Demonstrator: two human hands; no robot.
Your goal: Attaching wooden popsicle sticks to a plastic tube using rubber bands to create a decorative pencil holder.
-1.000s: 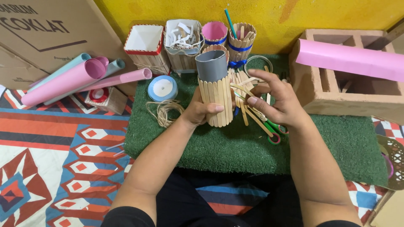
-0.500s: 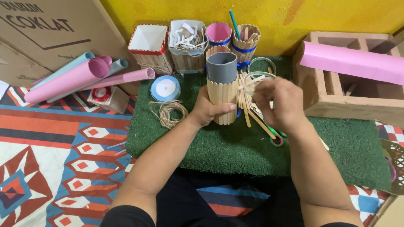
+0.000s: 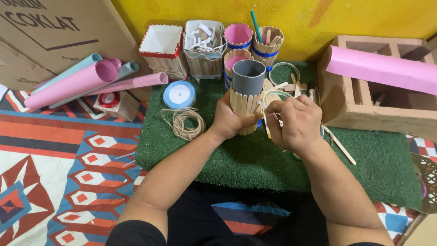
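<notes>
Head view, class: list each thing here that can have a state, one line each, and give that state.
Grey tube: upright, clad in sticks, held by left hand.
Right hand: pinching a stick at the tube.
Twine: loosely coiled on green mat.
Ribbon spool: lying flat.
Pink rolls: lying rolled.
Square cup: upright, empty.

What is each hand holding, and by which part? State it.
The left hand grips the stick-clad grey tube around its lower side. The right hand pinches wooden sticks near their lower ends.

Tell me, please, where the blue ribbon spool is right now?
In the head view the blue ribbon spool lies flat on the green turf mat, left of the left hand, just above the coil of twine.
</notes>
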